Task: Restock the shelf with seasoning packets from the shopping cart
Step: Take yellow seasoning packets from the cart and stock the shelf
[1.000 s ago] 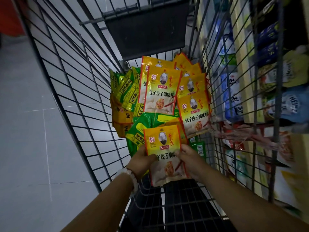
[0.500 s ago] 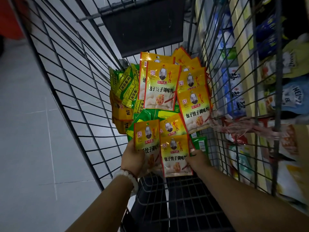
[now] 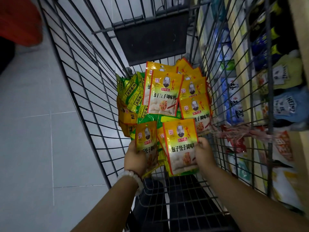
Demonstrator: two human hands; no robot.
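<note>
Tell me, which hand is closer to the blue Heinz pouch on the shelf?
Right. The right hand is nearest the cart's shelf side, toward the blue Heinz pouch; the left hand is farther away.

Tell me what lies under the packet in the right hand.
Under that packet, gripped by the right hand, another yellow packet's edge and green packets show; anything deeper is covered.

Packets (image 3: 164,92) piled in cart (image 3: 87,91); shelf (image 3: 284,84) right of cart; floor (image 3: 33,131) left.

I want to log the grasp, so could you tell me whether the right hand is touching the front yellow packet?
Touching. The head view shows the right hand with fingers curled over the right edge of the front yellow packet, pinching it.
</note>
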